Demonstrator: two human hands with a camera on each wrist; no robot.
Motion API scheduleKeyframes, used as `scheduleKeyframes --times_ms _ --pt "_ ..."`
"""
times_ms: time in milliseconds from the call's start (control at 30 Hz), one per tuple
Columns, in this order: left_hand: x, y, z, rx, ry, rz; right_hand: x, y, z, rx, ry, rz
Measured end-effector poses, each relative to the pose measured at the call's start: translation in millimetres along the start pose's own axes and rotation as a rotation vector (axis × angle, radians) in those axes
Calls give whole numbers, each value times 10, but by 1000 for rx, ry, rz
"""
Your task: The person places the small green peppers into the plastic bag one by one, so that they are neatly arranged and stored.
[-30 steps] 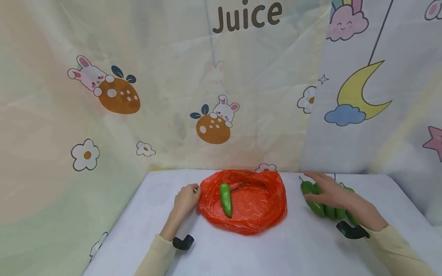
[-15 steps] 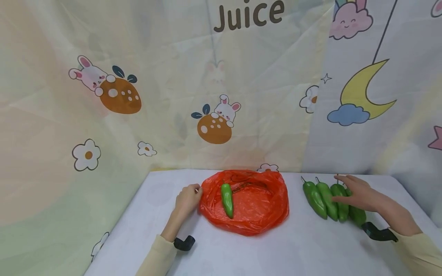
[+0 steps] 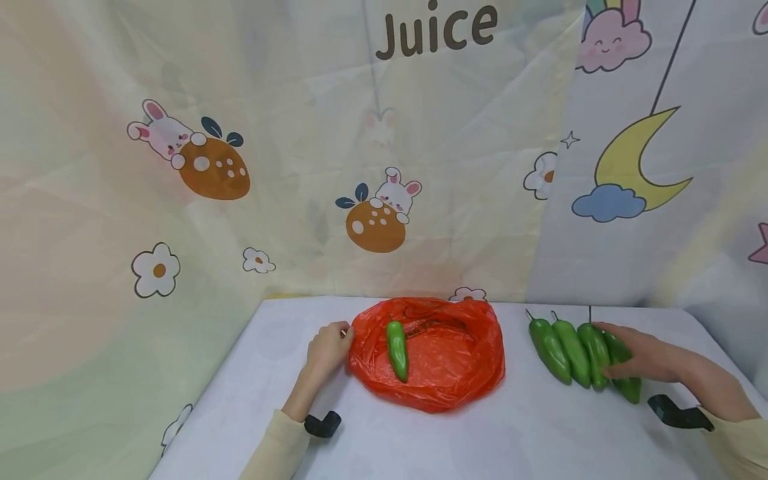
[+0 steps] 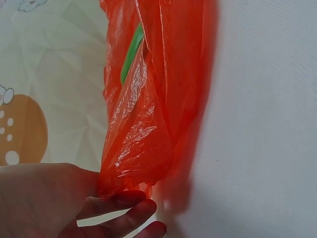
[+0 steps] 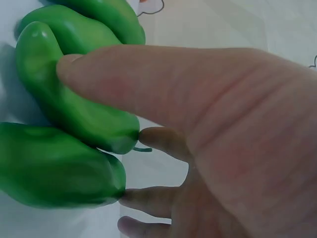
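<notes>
In the head view a red plastic bag [image 3: 441, 395] lies with its mouth spread wide, and a green pepper [image 3: 397, 352] rests inside it on the left. My left hand [image 3: 327, 350] pinches the bag's left rim; the left wrist view shows the thin red film [image 4: 136, 153] caught between thumb and fingers. To the right, several green peppers [image 3: 549, 351] lie side by side on the table. Over the rightmost pepper [image 3: 629, 389] is my right hand [image 3: 657, 357], its fingers extended. From the right wrist, the thumb [image 5: 114, 74] touches a neighbouring pepper [image 5: 94, 116], and fingertips meet pepper ends.
A white table [image 3: 516, 433] carries everything. Behind it hangs a printed cloth [image 3: 300, 133] with rabbits, flowers and a moon, meeting the table's back edge. Each wrist wears a black device [image 3: 323, 425].
My right hand has moved right across the row of peppers to the rightmost one, uncovering the others. The left hand stays at the bag's rim.
</notes>
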State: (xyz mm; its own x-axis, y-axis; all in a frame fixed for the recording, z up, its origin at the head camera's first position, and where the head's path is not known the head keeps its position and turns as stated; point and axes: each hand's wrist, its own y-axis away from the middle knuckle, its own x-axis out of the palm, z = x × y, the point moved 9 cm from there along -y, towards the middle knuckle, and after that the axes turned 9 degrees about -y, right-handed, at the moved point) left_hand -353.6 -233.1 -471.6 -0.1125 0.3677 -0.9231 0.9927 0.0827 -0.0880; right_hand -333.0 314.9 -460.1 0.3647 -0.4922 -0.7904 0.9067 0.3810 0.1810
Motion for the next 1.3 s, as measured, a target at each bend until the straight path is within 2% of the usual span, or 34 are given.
scheduleKeyframes --times_ms 200,533,767,967,1167,1300 --pt "-3 -12 -5 -4 3 10 -9 35 -83 5 0 1" --pt "-50 -29 37 -35 12 21 32 10 -157 85 -8 68" --pt "-77 -44 56 -28 2 11 74 -7 -133 66 -1 74" --pt "-71 -42 53 -34 1 14 128 -7 -214 65 -4 67" --pt "-41 -43 -25 2 3 12 105 14 -330 79 86 14" --pt "-50 -30 -24 -3 -3 7 109 28 -333 78 97 -3"
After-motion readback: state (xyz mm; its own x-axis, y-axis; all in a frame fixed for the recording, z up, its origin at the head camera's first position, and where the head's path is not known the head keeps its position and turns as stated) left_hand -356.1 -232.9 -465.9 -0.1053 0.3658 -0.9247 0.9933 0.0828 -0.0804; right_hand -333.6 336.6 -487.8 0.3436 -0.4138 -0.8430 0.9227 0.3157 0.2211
